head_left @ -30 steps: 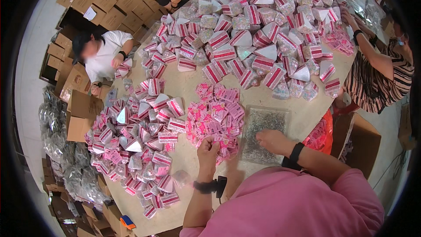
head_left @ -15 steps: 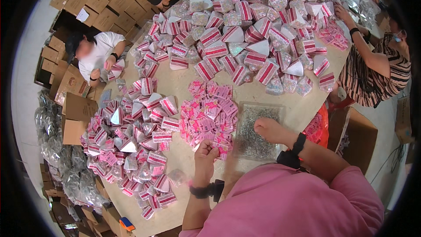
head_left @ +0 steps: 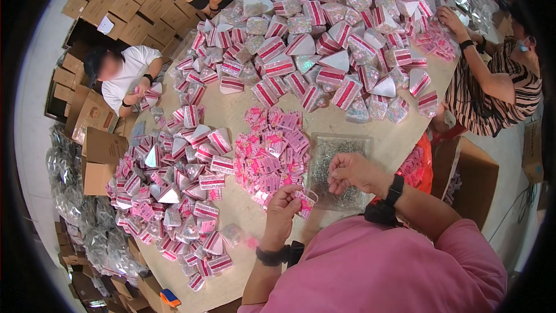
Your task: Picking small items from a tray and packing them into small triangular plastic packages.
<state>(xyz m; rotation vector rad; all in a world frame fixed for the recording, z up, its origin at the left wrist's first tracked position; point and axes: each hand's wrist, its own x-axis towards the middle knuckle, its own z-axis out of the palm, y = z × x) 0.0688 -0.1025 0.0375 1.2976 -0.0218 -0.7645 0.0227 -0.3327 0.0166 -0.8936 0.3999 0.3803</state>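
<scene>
Presently | left hand (head_left: 281,211) pinches printed pink card (head_left: 305,205), pale loop (head_left: 314,194) atop | right hand (head_left: 352,173) half curled, contents unclear

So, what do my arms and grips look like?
Short pink sleeves leave both forearms bare. The left grip and the right grip are ungloved. Each wrist wears a black band, with a dark, blocky module beside it.

Bright scene, black curved fisheye rim.
</scene>
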